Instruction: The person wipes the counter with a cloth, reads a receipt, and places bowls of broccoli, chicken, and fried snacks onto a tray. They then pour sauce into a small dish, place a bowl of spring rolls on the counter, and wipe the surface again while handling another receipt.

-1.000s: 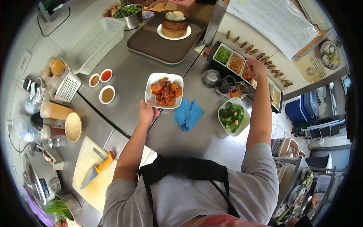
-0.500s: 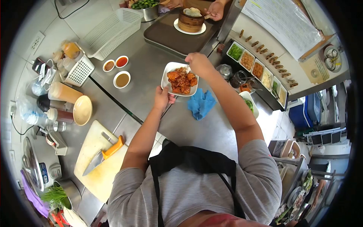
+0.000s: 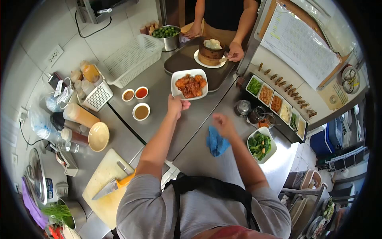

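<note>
My left hand (image 3: 178, 106) grips the near rim of a white square dish (image 3: 173, 88), held over the steel counter close to the tray's front edge. Glossy reddish-brown glazed pieces (image 3: 191, 86) fill the dish. My right hand (image 3: 224, 125), smeared by motion, is apart from the dish, above a crumpled blue cloth (image 3: 217, 143). Its fingers look curled, but I cannot tell whether they hold anything. To its right, a white dish of green leafy vegetables (image 3: 260, 146) sits on the counter.
Across the counter, a person's hand (image 3: 234, 51) touches a bamboo steamer (image 3: 211, 53) on a brown tray (image 3: 178, 65). Three sauce cups (image 3: 141, 112) stand at left, near a cutting board (image 3: 101, 207) with a knife (image 3: 113, 186). Topping containers (image 3: 276, 103) line the right side.
My right hand has left the dish and moved down toward the blue cloth. My left hand still holds the dish, now farther from my body. The green vegetables have come fully into view.
</note>
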`<state>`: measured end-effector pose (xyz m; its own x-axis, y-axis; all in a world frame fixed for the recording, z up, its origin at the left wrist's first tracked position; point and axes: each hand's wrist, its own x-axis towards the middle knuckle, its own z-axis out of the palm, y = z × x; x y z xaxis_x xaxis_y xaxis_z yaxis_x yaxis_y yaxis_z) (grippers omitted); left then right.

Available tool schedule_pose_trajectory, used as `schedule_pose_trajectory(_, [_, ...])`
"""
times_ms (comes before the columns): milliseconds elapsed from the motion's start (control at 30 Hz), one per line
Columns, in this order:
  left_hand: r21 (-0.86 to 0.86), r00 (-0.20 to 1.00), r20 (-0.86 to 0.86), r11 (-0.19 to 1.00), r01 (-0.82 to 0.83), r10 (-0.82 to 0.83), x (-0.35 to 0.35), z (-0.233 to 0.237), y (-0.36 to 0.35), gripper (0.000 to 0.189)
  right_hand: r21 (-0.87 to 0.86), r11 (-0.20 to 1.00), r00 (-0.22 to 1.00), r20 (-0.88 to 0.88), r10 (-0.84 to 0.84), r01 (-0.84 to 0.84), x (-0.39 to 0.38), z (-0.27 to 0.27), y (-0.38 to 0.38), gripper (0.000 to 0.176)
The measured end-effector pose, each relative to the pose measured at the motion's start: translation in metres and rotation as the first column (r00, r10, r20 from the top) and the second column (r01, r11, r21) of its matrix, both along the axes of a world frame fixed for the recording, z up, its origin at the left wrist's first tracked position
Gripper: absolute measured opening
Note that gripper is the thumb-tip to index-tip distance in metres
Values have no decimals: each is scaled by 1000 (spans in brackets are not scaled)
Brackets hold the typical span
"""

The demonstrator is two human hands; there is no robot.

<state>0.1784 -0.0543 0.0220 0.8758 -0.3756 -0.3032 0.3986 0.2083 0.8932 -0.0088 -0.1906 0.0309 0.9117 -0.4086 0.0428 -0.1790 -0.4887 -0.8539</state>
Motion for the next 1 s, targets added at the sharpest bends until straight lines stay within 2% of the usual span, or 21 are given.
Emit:
schedule_pose_trajectory(33, [9, 999, -5, 999, -32, 32, 18, 1, -12, 21, -23, 1000, 999, -42, -20, 19, -9, -20, 9, 27])
schedule_pose_trajectory(100, [24, 995, -12, 995, -97, 98, 54, 0, -36, 22, -101, 994, 999, -8, -40, 39, -23, -58, 21, 23])
schedule_pose_trajectory(167, [70, 984, -34, 982, -174, 177, 80, -3, -57, 22, -504, 860, 951, 297, 88, 78, -32, -62, 32, 16])
schedule_pose_trajectory(267, [123, 961, -8, 954, -275, 278, 113, -14, -86, 20, -511, 855, 954, 290, 73, 89, -31, -58, 37, 7])
schedule_pose_trajectory(367, [171, 946, -76, 939, -299, 315, 135, -20, -104, 32, -508, 855, 955, 291, 52, 109, -32, -62, 36, 3])
schedule_pose_trajectory(433, [82, 955, -109, 960, -269, 277, 149, -34, -112, 35, -484, 869, 954, 296, 48, 106, -31, -58, 38, 3])
schedule_pose_trajectory(500, [111, 986, -106, 987, -114, 126, 155, -41, -107, 40, -474, 872, 956, 293, 30, 118, -31, -57, 38, 4])
schedule_pose_trajectory(567, [237, 973, -210, 960, 150, -100, 161, -24, -90, 43, -483, 865, 955, 296, 14, 137, -32, -57, 39, 6])
schedule_pose_trajectory(600, [289, 941, -272, 916, 280, -202, 164, -10, -78, 45, -395, 902, 947, 318, -41, 172, -32, -62, 39, 7])
schedule_pose_trajectory(667, [522, 923, -154, 764, 380, -354, 183, 19, -59, 48, -205, 951, 926, 346, -149, 230, -35, -75, 33, 10])
schedule_pose_trajectory(700, [632, 895, -110, 664, 399, -433, 195, 40, -49, 51, 34, 969, 921, 303, -244, 246, -41, -74, 28, 10])
schedule_pose_trajectory(733, [640, 851, 20, 661, 393, -525, 200, 77, -35, 51, 271, 926, 914, 238, -329, 263, -50, -66, 21, 11])
schedule_pose_trajectory(767, [648, 781, 150, 657, 385, -606, 204, 122, -20, 51, 205, 929, 893, 275, -357, 309, -62, -35, 18, 11])
schedule_pose_trajectory(800, [595, 749, 304, 732, 333, -588, 211, 164, -7, 48, 141, 923, 869, 313, -384, 357, -75, -4, 11, 11])
schedule_pose_trajectory(833, [669, 641, 532, 739, 83, -553, 209, 213, 3, 40, -34, 915, 851, 383, -359, 401, -104, -10, -18, 11])
schedule_pose_trajectory(867, [455, 678, 631, 888, 70, -377, 219, 251, 14, 32, 123, 901, 703, 585, -404, 415, -131, -8, -46, 12])
schedule_pose_trajectory(900, [327, 567, 797, 939, -111, -210, 208, 297, 27, 25, 51, 800, 660, 535, -527, 597, -171, 12, -70, 11])
schedule_pose_trajectory(933, [34, 513, 857, 987, -154, 51, 212, 329, 33, 21, -21, 668, 594, 477, -647, 744, -211, 32, -94, 9])
schedule_pose_trajectory(967, [-82, 465, 873, 983, -163, 149, 213, 364, 41, 19, -74, 533, 493, 501, -711, 843, -244, 56, -110, 10])
schedule_pose_trajectory(1000, [-114, 415, 886, 965, -236, 206, 231, 394, 49, 20, -202, 421, 467, 430, -773, 884, -282, 79, -123, 13])
